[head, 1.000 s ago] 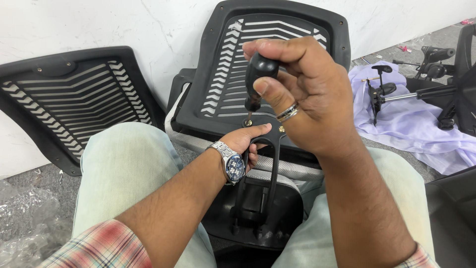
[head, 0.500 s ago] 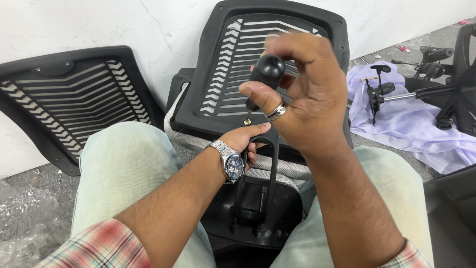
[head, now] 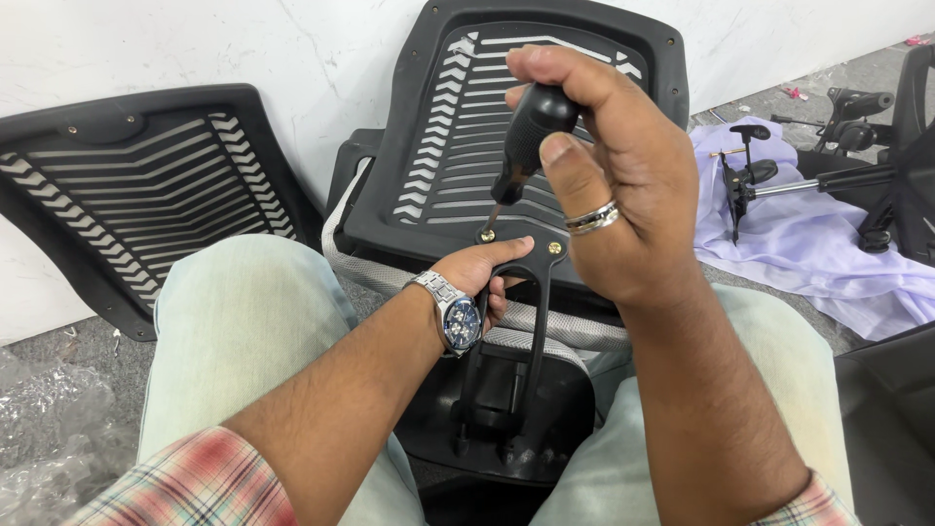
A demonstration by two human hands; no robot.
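Screwdriver (head: 526,141) — black-handled, tip on brass screw (head: 486,235) — gripped by right hand (head: 609,185); left hand (head: 487,273) clasps bracket (head: 531,292).

- Beyond the grip, the slatted backrest (head: 545,117) closes the way.
- Under the grip, the left hand (head: 487,273) and bracket (head: 531,292) block descent.
- Both sides, the knees (head: 243,331) hem it in.
- Above the grip: open.

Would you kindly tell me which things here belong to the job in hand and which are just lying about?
In hand: screwdriver in right hand; bracket under left hand; screws; chair back.
Lying about: second chair back, purple cloth, chair parts, plastic wrap.
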